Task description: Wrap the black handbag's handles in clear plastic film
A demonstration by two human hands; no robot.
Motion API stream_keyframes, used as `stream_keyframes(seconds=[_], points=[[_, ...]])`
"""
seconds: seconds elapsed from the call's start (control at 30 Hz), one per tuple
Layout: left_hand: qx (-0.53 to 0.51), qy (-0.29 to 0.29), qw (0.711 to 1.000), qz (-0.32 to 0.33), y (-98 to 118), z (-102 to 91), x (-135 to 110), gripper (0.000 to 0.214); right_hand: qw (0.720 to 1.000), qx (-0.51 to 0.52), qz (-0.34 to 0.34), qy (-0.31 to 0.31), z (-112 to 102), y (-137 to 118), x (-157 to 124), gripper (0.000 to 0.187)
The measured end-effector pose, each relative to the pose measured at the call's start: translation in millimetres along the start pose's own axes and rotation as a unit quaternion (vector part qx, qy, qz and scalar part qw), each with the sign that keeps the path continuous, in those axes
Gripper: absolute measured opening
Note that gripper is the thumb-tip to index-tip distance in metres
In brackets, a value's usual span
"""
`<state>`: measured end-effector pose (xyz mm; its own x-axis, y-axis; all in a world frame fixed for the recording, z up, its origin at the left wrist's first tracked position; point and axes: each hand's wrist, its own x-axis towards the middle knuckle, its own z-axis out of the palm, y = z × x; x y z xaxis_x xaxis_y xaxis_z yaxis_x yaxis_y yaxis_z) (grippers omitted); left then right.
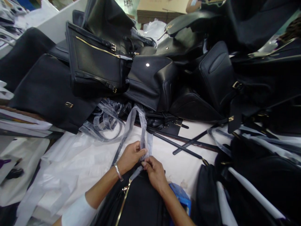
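Note:
A black bag (143,197) with a gold zipper lies right in front of me. From its top rises a strap (134,114) wrapped in clear plastic, bent into a loop. My left hand (131,157), with a silver bracelet at the wrist, pinches the wrapped strap near its lower end. Just below and to the right, my right hand (154,171) has its fingertips closed at the strap's base by the bag's top edge. What exactly lies between those right fingertips is hidden.
Several black bags (148,81) are heaped across the back. Loose clear plastic (56,175) covers the left of the white table (171,166). A blue object (181,197) sits beside my right forearm, with more black bags (261,175) at the right. Another person's arm (193,5) shows at the top.

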<state>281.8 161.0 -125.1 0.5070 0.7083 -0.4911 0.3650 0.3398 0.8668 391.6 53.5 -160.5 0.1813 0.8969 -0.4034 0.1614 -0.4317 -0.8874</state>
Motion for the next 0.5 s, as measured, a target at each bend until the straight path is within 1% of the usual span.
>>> stream_keyframes(seconds=[0.13,0.27,0.33,0.43,0.5], points=[[0.008,-0.015,1.0,-0.011,-9,1.9,-3,0.019,1.0,0.003,-0.002,0.0,2,3,0,0.013],[0.075,0.004,0.997,-0.007,-24,0.0,-6,0.024,1.0,0.01,0.001,0.0,3,2,-1,0.014],[0.095,0.002,0.995,-0.012,-29,-0.8,-7,0.026,1.0,0.01,0.005,0.008,4,0,-1,0.015],[0.086,-0.015,0.996,-0.025,-32,-0.6,-10,0.028,1.0,0.007,0.02,0.014,6,-1,-1,0.017],[0.081,-0.017,0.996,-0.035,-32,-0.5,-13,0.029,0.999,0.005,0.031,0.014,7,0,-1,0.02]])
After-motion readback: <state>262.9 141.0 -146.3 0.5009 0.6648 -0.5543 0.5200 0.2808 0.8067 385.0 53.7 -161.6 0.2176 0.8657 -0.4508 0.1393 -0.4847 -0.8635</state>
